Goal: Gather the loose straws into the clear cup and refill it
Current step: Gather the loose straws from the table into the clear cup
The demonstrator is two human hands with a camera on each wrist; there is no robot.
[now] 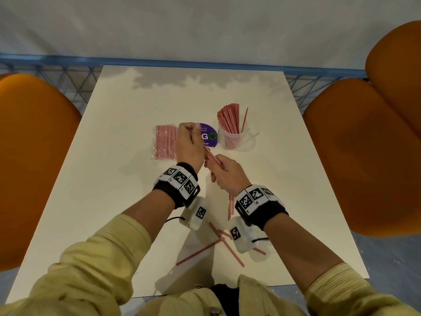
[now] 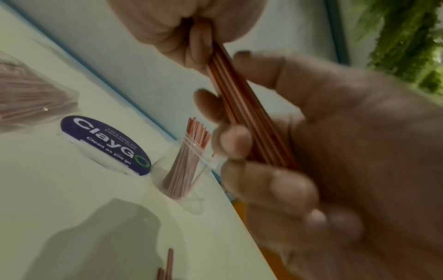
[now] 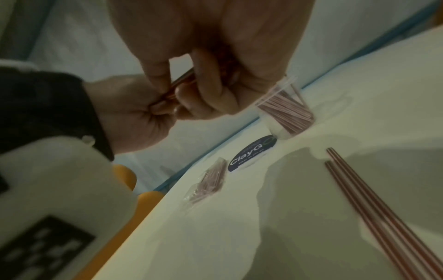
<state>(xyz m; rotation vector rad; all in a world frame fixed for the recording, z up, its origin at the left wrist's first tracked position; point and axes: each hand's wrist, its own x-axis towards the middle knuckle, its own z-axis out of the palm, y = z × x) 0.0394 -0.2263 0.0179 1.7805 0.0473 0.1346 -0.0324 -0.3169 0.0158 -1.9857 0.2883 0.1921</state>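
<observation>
Both hands hold one small bundle of red-and-white striped straws (image 1: 210, 156) (image 2: 244, 113) above the table's middle. My left hand (image 1: 193, 139) (image 2: 242, 144) curls its fingers round the bundle's far part. My right hand (image 1: 218, 164) (image 3: 191, 89) pinches the near end. The clear cup (image 1: 232, 139) (image 2: 189, 170) (image 3: 285, 113) stands upright just right of the hands, packed with straws. Several loose straws (image 1: 227, 244) (image 3: 371, 199) lie crossed on the table under my wrists. A sealed bag of straws (image 1: 165, 142) (image 3: 210, 180) lies flat left of my left hand.
A round purple sticker (image 1: 209, 135) (image 2: 105, 145) is on the white table (image 1: 114, 179) between bag and cup. Orange chairs (image 1: 34, 156) flank the table left and right (image 1: 364, 156). A blue rail (image 1: 205, 62) runs beyond the far edge.
</observation>
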